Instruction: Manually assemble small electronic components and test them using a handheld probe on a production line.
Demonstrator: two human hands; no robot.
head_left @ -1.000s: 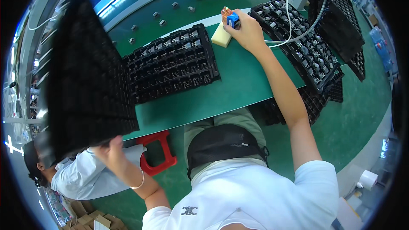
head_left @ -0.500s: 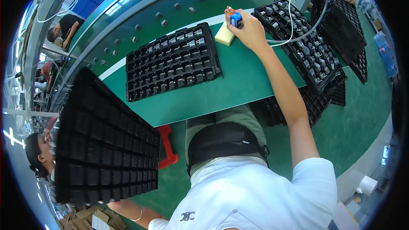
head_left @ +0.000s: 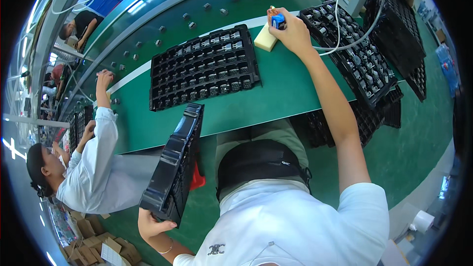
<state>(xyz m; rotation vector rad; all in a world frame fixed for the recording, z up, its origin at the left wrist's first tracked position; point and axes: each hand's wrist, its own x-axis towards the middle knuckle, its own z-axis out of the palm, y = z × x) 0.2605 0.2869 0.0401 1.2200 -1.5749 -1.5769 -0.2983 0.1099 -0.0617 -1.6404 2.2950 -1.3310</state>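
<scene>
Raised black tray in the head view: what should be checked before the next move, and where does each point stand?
1. Left hand grips the raised tray at its lower end: ok.
2. Right hand free: not ok, it holds a blue object.
3. Raised tray's cells empty: cannot tell, mostly turned from view.
4. Raised tray apart from the bench tray: cannot tell, their outlines nearly meet.
5. Co-worker's upper hand clear of the raised tray: ok.

Left hand (head_left: 152, 225): one, held low, closed in a grip, thumb (head_left: 166, 225) pointing right. Left forearm (head_left: 170, 249): one, bare, short stretch visible near the lower edge. Right hand (head_left: 292, 33): one, reached well forward, thumb and fingers closed in a grip. Right forearm (head_left: 329, 96): one, bare, slanting forward and leftward. Right elbow (head_left: 346, 140): slightly bent.
</scene>
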